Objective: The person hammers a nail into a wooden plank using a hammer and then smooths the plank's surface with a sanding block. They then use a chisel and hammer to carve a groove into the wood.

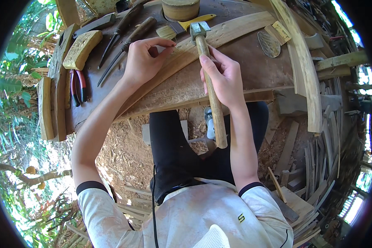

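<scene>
My right hand [225, 76] is wrapped round the wooden handle of a hammer [213, 97]. Its metal head points away from me, over a long, curved wooden plank [235, 31] lying slantwise on the workbench. To the left, my left hand [142, 62] is closed in a pinch above the plank, thumb and forefinger meeting at the tips. Whatever sits between those fingertips is too small to make out. Just beyond them rests a paintbrush [196, 20] with a yellow handle. Beside my left wrist lies a file-like tool [141, 29] with a wooden handle.
On the brown workbench [256, 74] are red-handled pliers [78, 87], a wood block [82, 49], another long-bladed tool [128, 18] and an oval metal piece [268, 44]. A thick wooden strip [304, 70] overhangs the right side. Wood scraps [318, 165] cover the ground at right.
</scene>
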A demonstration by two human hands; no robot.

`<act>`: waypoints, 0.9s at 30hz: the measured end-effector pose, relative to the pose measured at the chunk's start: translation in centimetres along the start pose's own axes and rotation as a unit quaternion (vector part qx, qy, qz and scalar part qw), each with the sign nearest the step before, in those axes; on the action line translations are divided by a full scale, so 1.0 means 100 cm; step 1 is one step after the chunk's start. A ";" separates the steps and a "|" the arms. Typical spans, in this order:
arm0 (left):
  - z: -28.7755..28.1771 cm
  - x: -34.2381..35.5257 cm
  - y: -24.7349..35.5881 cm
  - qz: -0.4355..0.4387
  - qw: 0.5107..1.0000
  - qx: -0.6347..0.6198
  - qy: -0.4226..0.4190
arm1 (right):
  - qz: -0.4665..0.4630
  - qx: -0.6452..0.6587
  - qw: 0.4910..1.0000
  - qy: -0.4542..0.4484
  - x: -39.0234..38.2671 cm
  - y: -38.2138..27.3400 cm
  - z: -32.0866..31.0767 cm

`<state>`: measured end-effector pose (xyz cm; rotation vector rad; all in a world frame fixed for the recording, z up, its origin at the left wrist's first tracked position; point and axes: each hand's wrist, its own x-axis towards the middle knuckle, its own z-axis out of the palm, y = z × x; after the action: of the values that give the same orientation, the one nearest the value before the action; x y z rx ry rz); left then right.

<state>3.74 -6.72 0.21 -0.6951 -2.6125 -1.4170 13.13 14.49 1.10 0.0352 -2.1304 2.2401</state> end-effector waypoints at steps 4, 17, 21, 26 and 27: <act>0.003 0.001 -0.001 0.026 1.000 -0.004 0.015 | 0.003 0.021 1.000 -0.005 -0.001 -0.005 0.000; 0.003 -0.001 0.001 0.040 0.999 0.000 0.032 | 0.006 0.049 0.997 -0.058 -0.008 -0.038 0.026; 0.002 -0.001 0.001 0.040 0.998 0.004 0.039 | -0.018 0.057 0.997 -0.053 -0.011 -0.041 0.031; 0.003 0.000 0.002 0.040 0.998 0.007 0.037 | 0.008 0.048 0.997 -0.065 -0.008 -0.035 0.029; 0.003 -0.001 0.001 0.042 0.998 0.008 0.037 | -0.004 0.042 0.998 -0.054 -0.008 -0.032 0.032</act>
<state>3.92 -6.49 0.15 -0.7255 -2.5048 -1.3709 14.05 11.45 4.38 0.1732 -2.0805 2.3739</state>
